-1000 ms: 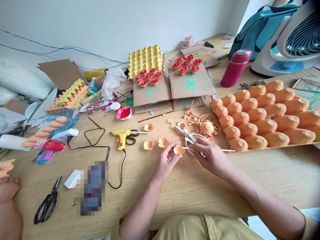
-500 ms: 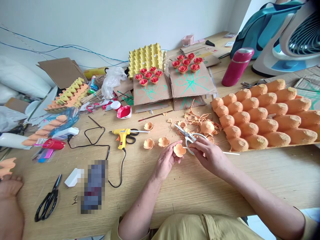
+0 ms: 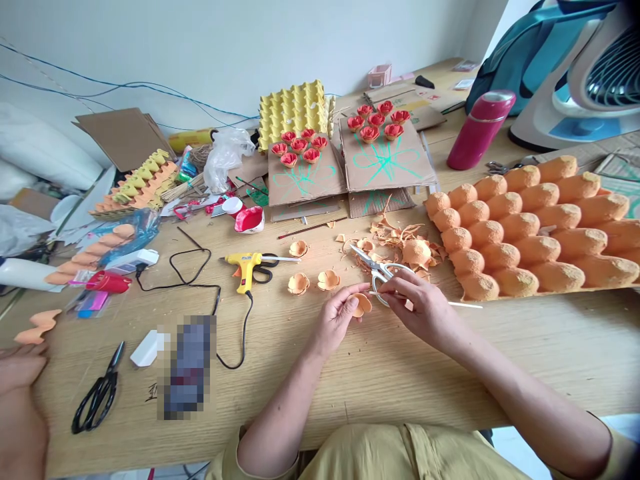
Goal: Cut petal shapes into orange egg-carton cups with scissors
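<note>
My left hand (image 3: 340, 313) pinches an orange egg-carton flower cup (image 3: 363, 305), its thumb lying over the petals. My right hand (image 3: 417, 307) is closed on a thin white stick (image 3: 465, 305), whose near tip shows beside the cup. White-handled scissors (image 3: 373, 262) lie just beyond the right hand, partly hidden by it. Farther left on the table sit other orange cups: one flower cup (image 3: 329, 280), a nested one (image 3: 299, 284) and another (image 3: 299, 249) behind. Orange carton scraps (image 3: 400, 233) are heaped past the scissors, around an uncut cup (image 3: 417, 253).
A large orange egg tray (image 3: 515, 233) fills the right side. A yellow glue gun (image 3: 246, 270) with its cord lies left of the cups. Red flowers stand on cardboard sheets (image 3: 305, 183) at the back. Another person's hand (image 3: 23, 367) rests at far left near black scissors (image 3: 97, 393).
My left hand has turned the flower cup, tilting it, and its thumb now covers part of the petals. At far left, an orange carton piece has come further into view by the other person's hand.
</note>
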`<act>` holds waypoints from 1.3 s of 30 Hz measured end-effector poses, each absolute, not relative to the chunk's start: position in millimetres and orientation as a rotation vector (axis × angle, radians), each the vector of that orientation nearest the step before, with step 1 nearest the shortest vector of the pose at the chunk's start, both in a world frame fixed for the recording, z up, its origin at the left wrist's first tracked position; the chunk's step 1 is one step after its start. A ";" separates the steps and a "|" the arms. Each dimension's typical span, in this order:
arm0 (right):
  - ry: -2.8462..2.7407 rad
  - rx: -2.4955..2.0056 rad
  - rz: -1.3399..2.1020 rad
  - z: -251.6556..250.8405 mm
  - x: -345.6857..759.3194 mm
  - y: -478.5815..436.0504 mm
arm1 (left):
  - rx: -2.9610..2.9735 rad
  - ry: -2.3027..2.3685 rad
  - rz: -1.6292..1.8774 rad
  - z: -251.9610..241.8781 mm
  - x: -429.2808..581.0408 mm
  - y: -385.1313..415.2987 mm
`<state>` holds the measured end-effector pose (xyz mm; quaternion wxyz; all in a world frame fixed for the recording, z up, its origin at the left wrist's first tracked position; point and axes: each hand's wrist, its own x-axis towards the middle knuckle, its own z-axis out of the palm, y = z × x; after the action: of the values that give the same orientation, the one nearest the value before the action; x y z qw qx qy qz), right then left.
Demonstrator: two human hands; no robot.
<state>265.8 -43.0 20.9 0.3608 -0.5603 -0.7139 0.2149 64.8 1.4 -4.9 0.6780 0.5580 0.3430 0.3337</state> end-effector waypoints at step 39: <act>-1.964 -1.691 0.420 18.9 257.1 -46.2 | 1.439 1.046 0.806 7.1 75.1 -10.8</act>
<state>257.1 -46.2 18.9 0.2551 -0.6227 -0.7233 0.1548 75.1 -10.8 7.1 0.5598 0.6106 0.4438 0.3418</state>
